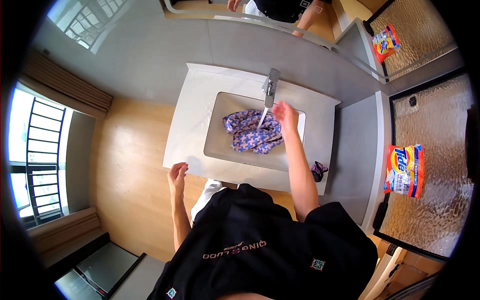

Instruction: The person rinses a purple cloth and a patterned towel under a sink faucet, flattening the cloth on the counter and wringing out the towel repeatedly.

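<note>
A window (45,145) is glowing at nine o'clock, pale floor (132,160) lying further in; a curtain (70,85) is hanging at ten, grey wall (167,47) rising at eleven, rippled glass (442,135) gleaming at three.

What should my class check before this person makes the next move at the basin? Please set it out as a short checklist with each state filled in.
1. Patterned cloth inside the basin: ok, bunched within its walls.
2. Water reaching the cloth: ok, a stream falls from the faucet onto it.
3. Right hand empty: ok, nothing shows in it, beside the spout.
4. Left hand at the cloth: not ok, it is outside the basin, near the counter's front left corner.
5. Dark purple bundle out of the basin: ok, at the counter's right side.
6. Drain unblocked: cannot tell, no drain is visible.
</note>
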The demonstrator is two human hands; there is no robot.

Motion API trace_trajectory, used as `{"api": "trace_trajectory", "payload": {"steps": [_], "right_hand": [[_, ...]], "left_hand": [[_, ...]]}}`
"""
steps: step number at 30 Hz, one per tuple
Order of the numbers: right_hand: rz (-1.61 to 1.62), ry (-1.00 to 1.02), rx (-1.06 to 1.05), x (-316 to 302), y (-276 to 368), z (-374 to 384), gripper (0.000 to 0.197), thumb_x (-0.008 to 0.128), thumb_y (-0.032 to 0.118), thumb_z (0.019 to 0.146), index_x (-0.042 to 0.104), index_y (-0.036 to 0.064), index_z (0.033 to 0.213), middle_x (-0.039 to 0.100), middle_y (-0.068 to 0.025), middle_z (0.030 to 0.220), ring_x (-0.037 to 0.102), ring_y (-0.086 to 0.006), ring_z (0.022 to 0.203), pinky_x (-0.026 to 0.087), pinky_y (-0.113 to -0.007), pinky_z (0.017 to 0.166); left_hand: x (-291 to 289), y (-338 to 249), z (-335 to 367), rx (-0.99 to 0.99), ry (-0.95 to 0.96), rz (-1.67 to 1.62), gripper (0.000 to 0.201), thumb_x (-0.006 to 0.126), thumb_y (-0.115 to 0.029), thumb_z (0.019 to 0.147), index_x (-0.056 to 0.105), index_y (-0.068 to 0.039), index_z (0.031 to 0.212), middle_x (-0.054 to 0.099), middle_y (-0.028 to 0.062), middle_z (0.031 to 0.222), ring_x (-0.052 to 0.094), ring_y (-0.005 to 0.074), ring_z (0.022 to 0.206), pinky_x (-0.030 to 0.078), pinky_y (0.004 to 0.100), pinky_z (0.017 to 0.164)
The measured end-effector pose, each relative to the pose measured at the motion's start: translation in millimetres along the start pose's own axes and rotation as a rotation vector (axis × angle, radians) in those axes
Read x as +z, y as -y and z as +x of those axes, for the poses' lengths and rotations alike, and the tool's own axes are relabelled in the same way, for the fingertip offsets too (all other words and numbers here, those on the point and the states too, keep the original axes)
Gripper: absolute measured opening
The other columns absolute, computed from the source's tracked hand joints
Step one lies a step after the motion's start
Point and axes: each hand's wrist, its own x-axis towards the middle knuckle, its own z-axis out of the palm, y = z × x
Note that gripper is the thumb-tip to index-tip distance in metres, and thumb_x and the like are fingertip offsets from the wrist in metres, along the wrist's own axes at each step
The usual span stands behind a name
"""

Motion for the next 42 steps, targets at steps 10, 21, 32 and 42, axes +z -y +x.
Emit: {"api": "trace_trajectory", "payload": {"steps": [10,21,32,42], "right_hand": [[-1.626,-0.751,0.079,-150.7,-27.0,-121.7,0.094,0.080,0.044,0.076,0.031,0.0214,0.153,0.033,-0.0189,0.155,0.031,-0.0476,0.140,0.026,-0.069,0.109],[-1.360,-0.569,-0.387,-222.4,-99.7,-203.3,0.055,0.081,0.027,0.079,0.057,0.0100,0.125,0.058,-0.0172,0.120,0.055,-0.0356,0.114,0.046,-0.044,0.097],[-0.189,-0.116,-0.203,-38.9,-51.9,-268.5,0.022,0.057,0.016,0.102,0.066,-0.0023,0.110,0.067,-0.0065,0.106,0.065,-0.0123,0.094,0.053,-0.026,0.083],[-0.110,-0.361,-0.319,21.3,-55.4,-337.5,0.022,0.057,0.015,0.102,0.070,-0.0027,0.106,0.069,-0.0016,0.098,0.062,-0.0088,0.091,0.050,-0.023,0.082]], "left_hand": [[-30.9,-18.3,-16.2,0.119,-0.118,-0.094,0.020,0.059,-0.009,0.097,0.065,0.006,0.109,0.071,0.0135,0.102,0.067,0.0190,0.099,0.050,0.0302,0.091],[-0.9,-47.9,9.0,0.212,0.234,-0.066,0.018,0.057,-0.005,0.096,0.064,0.005,0.109,0.071,0.0126,0.103,0.067,0.0195,0.100,0.050,0.0305,0.091],[99.1,-80.4,4.5,0.126,1.096,-0.081,0.056,0.068,-0.023,0.096,0.045,-0.005,0.144,0.061,0.0172,0.131,0.059,0.0243,0.119,0.048,0.0374,0.099],[151.4,-94.1,-56.1,0.344,1.278,0.023,0.036,0.069,-0.020,0.095,0.066,0.000,0.125,0.075,0.0121,0.096,0.066,0.0102,0.084,0.053,0.0272,0.080]]}}
